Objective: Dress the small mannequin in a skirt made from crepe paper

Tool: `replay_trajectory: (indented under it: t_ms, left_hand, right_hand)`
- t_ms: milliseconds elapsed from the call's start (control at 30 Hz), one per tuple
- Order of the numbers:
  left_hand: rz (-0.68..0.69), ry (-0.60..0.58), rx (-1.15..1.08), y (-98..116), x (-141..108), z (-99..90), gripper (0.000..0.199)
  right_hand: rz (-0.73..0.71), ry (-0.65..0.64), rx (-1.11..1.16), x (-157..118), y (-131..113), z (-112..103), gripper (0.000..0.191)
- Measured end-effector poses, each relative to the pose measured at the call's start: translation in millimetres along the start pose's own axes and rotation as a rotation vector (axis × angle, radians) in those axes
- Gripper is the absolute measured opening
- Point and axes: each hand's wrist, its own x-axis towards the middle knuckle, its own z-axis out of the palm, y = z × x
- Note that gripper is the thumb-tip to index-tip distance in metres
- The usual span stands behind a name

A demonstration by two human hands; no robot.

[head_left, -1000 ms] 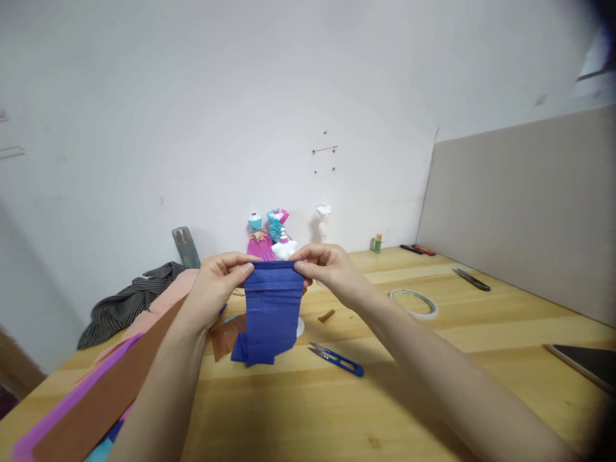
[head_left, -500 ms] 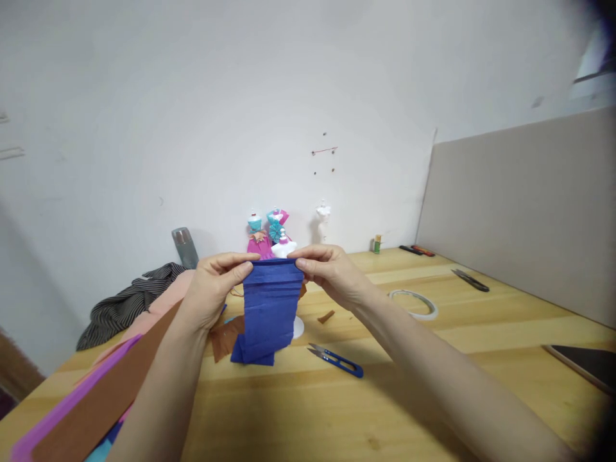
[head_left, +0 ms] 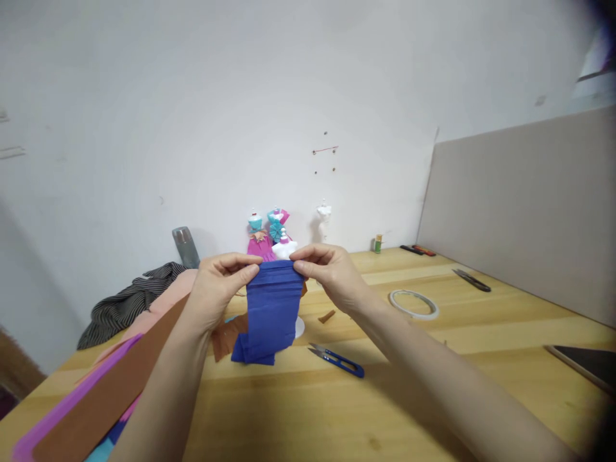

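Observation:
Between my two hands hangs a strip of blue crepe paper [head_left: 273,308], with several crosswise folds near its top edge. My left hand [head_left: 224,282] pinches the top left corner between thumb and fingers. The top right corner is pinched by my right hand [head_left: 330,273]. The strip's lower end reaches down to the table, where another part of the blue paper lies folded. Behind it stands a small white dress-form figure [head_left: 285,247], its lower part mostly hidden by the strip. A brown paper piece [head_left: 226,337] lies left of the strip, and blue thread snips [head_left: 337,360] lie to its right.
Dressed mini figures [head_left: 260,240] stand by the wall. A tape roll [head_left: 414,304], black snips [head_left: 471,280] and a dark flat object [head_left: 584,366] lie at right. Brown paper sheets [head_left: 110,385], striped cloth [head_left: 129,305] and a grey bottle [head_left: 185,247] are at left.
The top edge of the blue paper has turned, so more of its folded band faces me. Both hands have hardly moved and still pinch the corners.

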Motion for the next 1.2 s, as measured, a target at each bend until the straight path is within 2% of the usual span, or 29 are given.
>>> replay_trajectory:
  t_ms: [100, 233, 300, 367, 467, 600, 833, 867, 933, 1000, 1033, 1100, 1200]
  left_hand:
    - [0.035, 0.041, 0.057, 3, 0, 2.8, 0.017]
    - [0.087, 0.115, 0.149, 5, -1, 6.3, 0.035]
    - [0.1, 0.134, 0.199, 5, -1, 7.6, 0.032]
    - [0.112, 0.136, 0.246, 6, -1, 8.4, 0.02]
    - [0.128, 0.121, 0.3, 6, -1, 8.5, 0.008]
    - [0.119, 0.096, 0.348, 4, -1, 6.7, 0.004]
    - [0.08, -0.062, 0.406, 10, -2, 3.8, 0.006]
    - [0.077, -0.092, 0.436, 12, -4, 4.2, 0.013]
    - [0.105, -0.14, 0.527, 15, -6, 6.0, 0.041]
    - [0.183, -0.161, 0.619, 13, -7, 8.8, 0.061]
    - [0.228, -0.169, 0.648, 11, -7, 10.4, 0.06]
    - [0.286, -0.195, 0.672, 4, -6, 13.5, 0.042]
    - [0.252, -0.212, 0.655, -4, -5, 16.5, 0.015]
  right_hand:
    - [-0.034, 0.008, 0.005, 0, 1, 1, 0.022]
    - [-0.058, 0.001, -0.005, 0, 2, 1, 0.032]
    - [-0.07, 0.025, -0.049, 1, 3, 1, 0.03]
    - [-0.089, 0.061, -0.108, 2, 4, 1, 0.024]
    - [-0.131, 0.087, -0.172, 2, 5, 1, 0.015]
    - [-0.179, 0.06, -0.231, 2, 7, 2, 0.009]
    - [-0.194, -0.022, -0.328, 0, 6, 1, 0.008]
    - [-0.204, -0.026, -0.347, -1, 6, 1, 0.008]
    - [-0.224, -0.038, -0.402, -3, 6, 2, 0.008]
    - [-0.25, -0.061, -0.48, -6, 5, 4, 0.007]
    - [-0.271, -0.073, -0.522, -7, 5, 5, 0.007]
    - [-0.317, -0.096, -0.591, -11, 4, 8, 0.009]
    - [-0.353, -0.103, -0.626, -14, 2, 11, 0.01]
